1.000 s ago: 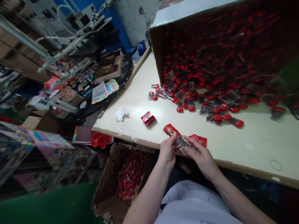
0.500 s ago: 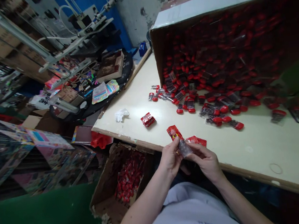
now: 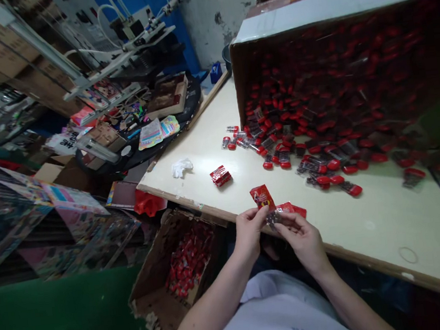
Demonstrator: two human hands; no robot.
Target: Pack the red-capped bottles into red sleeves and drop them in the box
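Both hands meet over the table's front edge. My left hand pinches a red printed packet, its thumb across the lower part. My right hand has its fingers closed on a small clear packet with dark contents, just below the red one; whether the two are joined I cannot tell. More red packets lie on the table right behind my right fingers. To the left, a small stack of red packets rests on the cream tabletop.
A large tipped carton spills red-capped clear packets across the back of the table. Crumpled tissue and a rubber band lie on it. Below left stands an open box holding red packets. Machinery is at upper left.
The red packet shows more of its face and sits higher above my left thumb. The clear packet has shifted lower between my fingers. The view has moved slightly.
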